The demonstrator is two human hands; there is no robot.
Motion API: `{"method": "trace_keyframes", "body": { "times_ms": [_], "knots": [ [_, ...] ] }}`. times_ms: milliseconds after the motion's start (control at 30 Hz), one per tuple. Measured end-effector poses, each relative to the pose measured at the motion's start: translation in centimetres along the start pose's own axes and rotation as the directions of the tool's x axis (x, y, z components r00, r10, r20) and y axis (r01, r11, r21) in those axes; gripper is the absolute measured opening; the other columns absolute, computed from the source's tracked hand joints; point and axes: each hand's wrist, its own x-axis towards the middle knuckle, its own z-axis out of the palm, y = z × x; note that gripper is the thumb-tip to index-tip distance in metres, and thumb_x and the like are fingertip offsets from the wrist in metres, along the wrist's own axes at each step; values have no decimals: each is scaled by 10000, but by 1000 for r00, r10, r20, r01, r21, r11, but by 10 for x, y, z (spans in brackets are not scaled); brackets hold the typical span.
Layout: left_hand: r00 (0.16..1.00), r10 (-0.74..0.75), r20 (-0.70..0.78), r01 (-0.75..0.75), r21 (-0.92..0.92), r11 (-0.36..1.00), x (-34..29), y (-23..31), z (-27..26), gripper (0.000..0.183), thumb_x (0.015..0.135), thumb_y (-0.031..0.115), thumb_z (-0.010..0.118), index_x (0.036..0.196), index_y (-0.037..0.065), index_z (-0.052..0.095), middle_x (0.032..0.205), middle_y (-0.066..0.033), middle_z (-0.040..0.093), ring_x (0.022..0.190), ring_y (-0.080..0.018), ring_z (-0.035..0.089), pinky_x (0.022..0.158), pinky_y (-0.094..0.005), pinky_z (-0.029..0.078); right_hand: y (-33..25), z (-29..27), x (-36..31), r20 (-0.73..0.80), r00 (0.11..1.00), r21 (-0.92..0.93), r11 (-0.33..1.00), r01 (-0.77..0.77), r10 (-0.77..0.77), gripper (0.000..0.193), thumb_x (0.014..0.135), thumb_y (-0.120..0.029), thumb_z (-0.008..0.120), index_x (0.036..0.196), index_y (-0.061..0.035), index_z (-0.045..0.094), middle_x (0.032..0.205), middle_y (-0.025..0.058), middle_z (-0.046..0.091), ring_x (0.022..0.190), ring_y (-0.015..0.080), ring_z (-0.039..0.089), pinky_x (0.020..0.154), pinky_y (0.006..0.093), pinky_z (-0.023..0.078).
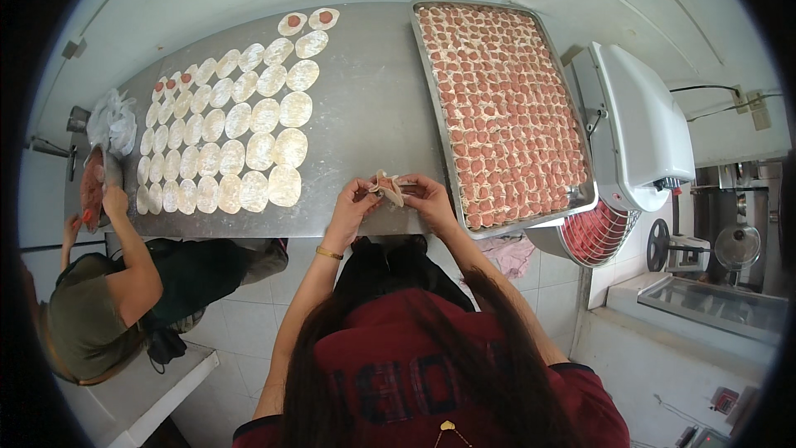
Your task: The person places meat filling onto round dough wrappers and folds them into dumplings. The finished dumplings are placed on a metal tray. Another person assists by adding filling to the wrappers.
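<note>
Near the front edge of the steel table, both my hands are at one small dumpling (386,188), a pale dough wrapper folded up around a filling. My left hand (355,203) pinches its left side, while the fingers of my right hand (429,199) press on its right side. To the left lie rows of flat, floured dough rounds (284,186), apart from my hands. A few rounds at the far and left ends carry a lump of reddish meat (325,17). Just right of my hands, a large metal tray (439,116) is packed with rows of open-topped meat dumplings (506,116).
At the table's left end a co-worker (95,323) handles red minced meat (89,187) in a metal bowl. A white plastic bag (114,120) sits beside it. Right of the tray stands a white mixer (634,116) with a wire guard over a meat-filled bowl (599,232).
</note>
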Motion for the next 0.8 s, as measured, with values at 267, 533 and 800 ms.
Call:
{"method": "trace_keyframes", "body": {
  "times_ms": [267,533,800],
  "knots": [
    [987,151,-63,-137,181,974,0,1,6,185,820,-42,604,968,24,515,1011,-44,558,953,-126,579,808,-263,512,-7,5,4,-76,993,-4,995,-96,95,258,768,48,607,1024,20,605,997,89,627,948,150,594,857,284,470],
    [949,298,-106,-187,569,801,-12,-8,10,329,759,-63,638,1068,-1,544,921,-73,599,830,-133,621,717,-259,519,-2,11,-8,-163,985,-502,854,-132,57,305,735,55,586,1035,15,621,982,88,632,836,184,631,749,296,504],
    [958,287,6,-176,802,571,-15,-8,13,300,725,-15,675,1019,12,623,800,-106,670,728,-214,662,685,-296,518,-2,9,-15,70,974,-800,571,185,-218,311,662,27,624,969,-21,636,898,138,590,828,331,600,735,386,487]
  ]
}}
